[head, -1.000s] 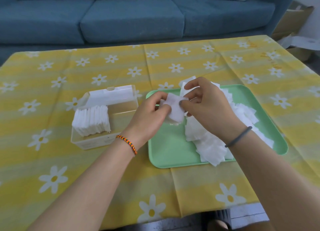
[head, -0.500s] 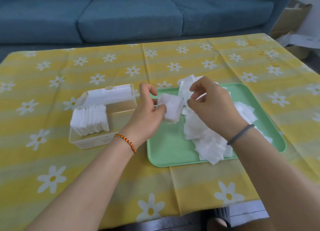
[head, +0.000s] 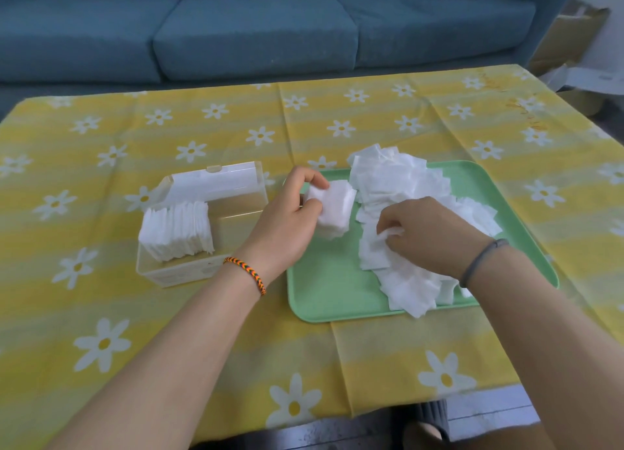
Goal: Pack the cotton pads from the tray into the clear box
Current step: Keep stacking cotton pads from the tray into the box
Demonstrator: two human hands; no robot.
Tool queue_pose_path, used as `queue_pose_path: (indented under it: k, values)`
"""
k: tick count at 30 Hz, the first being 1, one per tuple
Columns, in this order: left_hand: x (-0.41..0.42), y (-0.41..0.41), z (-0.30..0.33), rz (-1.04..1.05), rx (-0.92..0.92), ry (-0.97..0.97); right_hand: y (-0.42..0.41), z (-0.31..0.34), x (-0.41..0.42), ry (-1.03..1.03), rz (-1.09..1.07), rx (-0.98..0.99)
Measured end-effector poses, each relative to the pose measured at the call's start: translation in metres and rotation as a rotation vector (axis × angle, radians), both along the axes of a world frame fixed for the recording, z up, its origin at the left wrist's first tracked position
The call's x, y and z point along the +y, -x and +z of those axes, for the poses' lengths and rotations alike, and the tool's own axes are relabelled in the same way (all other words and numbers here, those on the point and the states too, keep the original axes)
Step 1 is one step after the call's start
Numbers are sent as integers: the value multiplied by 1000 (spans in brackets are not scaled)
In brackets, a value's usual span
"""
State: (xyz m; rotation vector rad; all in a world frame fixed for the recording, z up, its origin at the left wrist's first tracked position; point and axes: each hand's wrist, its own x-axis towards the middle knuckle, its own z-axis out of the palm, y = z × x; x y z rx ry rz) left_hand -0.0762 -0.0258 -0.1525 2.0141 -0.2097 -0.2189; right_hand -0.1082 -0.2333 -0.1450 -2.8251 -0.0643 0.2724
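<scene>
On the yellow daisy-print surface (head: 202, 314), the clear box (head: 189, 270) at left holds a row of cotton pads (head: 175, 232) standing on edge. The left hand (head: 287, 223) grips a small stack of pads (head: 334, 208) over the green tray (head: 331, 301). To its right, the right hand (head: 429, 237) pinches a pad from the loose pile (head: 405, 186) in the tray.

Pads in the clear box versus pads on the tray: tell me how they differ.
The pads in the clear box stand on edge in one tidy row; the pads on the green tray lie flat in a loose, overlapping heap. The boxed row fills only the left part of the clear box; the heap spills over the tray's rim. Both are white squares.
</scene>
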Motion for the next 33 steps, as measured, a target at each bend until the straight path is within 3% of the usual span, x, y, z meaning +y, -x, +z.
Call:
queue_pose_path:
  k: [8, 10, 13, 15, 18, 26, 33]
  values:
    - [-1, 1, 0, -30, 89, -17, -8, 7, -2, -238, -200, -272]
    - [-2, 1, -1, -24, 98, -15, -10, 17, 0, -501, -330, -292]
    - [-3, 1, -2, -31, 101, -2, -5, 39, 12, -1144, -483, -151]
    - [-4, 1, -2, -43, 89, 26, -2, 45, 23, -1315, -447, -47]
    - [-6, 3, 0, -52, 65, 77, -1, 41, 36, -1201, -368, 10]
    - [-1, 3, 3, -112, 150, 191, -6, 36, 38, -890, -325, -79]
    - [-1, 2, 5, -48, 138, 196, -6, 36, 41, -818, -267, -80]
